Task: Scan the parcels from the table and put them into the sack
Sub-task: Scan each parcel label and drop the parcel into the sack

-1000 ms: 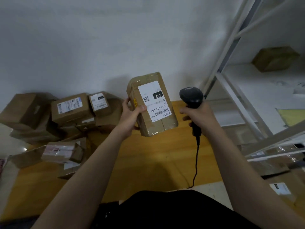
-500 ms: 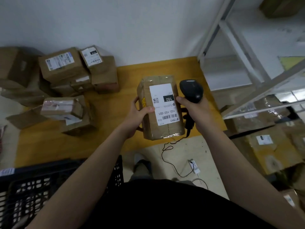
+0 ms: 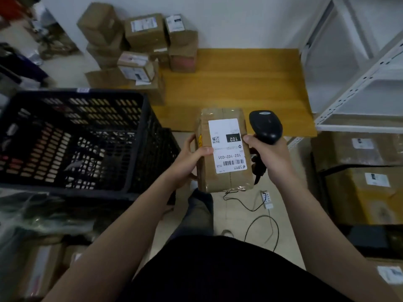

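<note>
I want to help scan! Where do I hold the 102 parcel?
Grip the parcel by its long left edge, from the left, as the left hand does, thumb on top. It is narrow and its label faces up, so a side grip leaves the barcode clear.

One wide-angle camera rode on the person's head, facing forward and steeply down. It sat close to the left hand [image 3: 187, 159] and right hand [image 3: 272, 158], which met near the frame's centre, forearms running in from the bottom edge. The yellow wooden tabletop [image 3: 239, 83] lay farther off, above them; the black slotted plastic crate [image 3: 135, 149] filled the left, white metal shelving [image 3: 349, 94] the right.
</note>
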